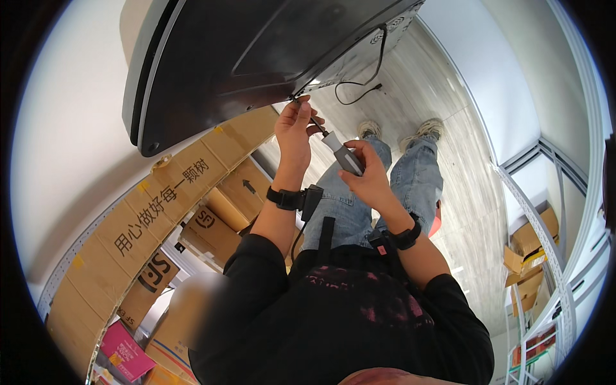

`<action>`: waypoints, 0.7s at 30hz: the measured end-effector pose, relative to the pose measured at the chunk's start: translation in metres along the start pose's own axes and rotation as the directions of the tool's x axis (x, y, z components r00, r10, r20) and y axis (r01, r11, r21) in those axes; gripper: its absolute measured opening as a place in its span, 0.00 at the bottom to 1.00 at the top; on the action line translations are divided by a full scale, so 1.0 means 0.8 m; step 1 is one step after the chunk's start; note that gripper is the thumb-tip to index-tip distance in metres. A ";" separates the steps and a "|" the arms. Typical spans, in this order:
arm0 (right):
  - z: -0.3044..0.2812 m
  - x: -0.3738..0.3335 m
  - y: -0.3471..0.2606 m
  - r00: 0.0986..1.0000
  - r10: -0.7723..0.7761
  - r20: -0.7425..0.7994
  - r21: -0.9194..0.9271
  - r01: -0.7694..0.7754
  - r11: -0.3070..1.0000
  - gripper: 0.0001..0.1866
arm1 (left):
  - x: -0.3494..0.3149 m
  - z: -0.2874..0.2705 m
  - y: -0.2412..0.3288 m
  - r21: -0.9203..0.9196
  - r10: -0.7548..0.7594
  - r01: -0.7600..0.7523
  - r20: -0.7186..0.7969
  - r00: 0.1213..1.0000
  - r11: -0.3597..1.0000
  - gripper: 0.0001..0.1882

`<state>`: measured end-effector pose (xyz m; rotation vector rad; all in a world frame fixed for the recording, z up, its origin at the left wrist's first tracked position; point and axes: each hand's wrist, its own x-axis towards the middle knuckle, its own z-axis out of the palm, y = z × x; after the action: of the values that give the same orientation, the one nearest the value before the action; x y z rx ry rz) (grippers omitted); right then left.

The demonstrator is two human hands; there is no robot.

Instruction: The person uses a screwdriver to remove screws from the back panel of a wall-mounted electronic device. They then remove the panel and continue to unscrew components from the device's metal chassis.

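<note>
My right hand (371,174) is wrapped round the grey handle of a screwdriver (337,147), which tilts up and to the left. Its dark shaft runs into the fingers of my left hand (295,127), which are pinched around it close to the tip. That tip meets the lower edge of a large black appliance (256,54), beside its metal panel with vent holes. My left fingers partly hide the tip, and any screw there is too small to make out. From the panel hangs a black power cord (378,64), its plug end near the floor.
A flattened cardboard sheet (221,151) covers a shelf at the left, under the appliance. Below it are several cardboard boxes (215,234) and a pink box (126,351). Metal shelving (532,224) with more boxes stands right. My legs and shoes rest on the wood-look floor (465,154).
</note>
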<state>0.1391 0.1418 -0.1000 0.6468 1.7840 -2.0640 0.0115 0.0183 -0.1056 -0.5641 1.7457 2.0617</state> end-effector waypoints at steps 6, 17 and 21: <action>-0.018 0.006 -0.022 0.861 0.261 0.436 0.637 -0.500 0.587 0.25 | 0.002 -0.012 0.000 0.003 -0.009 0.009 0.067 0.998 1.000 0.12; 0.007 -0.001 -0.013 0.986 0.119 0.119 0.292 -0.149 0.945 0.24 | 0.005 -0.020 0.006 0.088 -0.051 0.048 0.033 0.998 0.995 0.10; -0.012 0.002 -0.014 0.889 0.203 0.410 0.640 -0.439 0.630 0.26 | 0.005 -0.021 0.003 -0.017 -0.021 0.023 0.098 0.995 1.000 0.11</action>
<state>0.1330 0.1535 -0.0925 0.7253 0.5576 -2.3914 0.0083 0.0019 -0.1081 -0.4773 1.6606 2.0558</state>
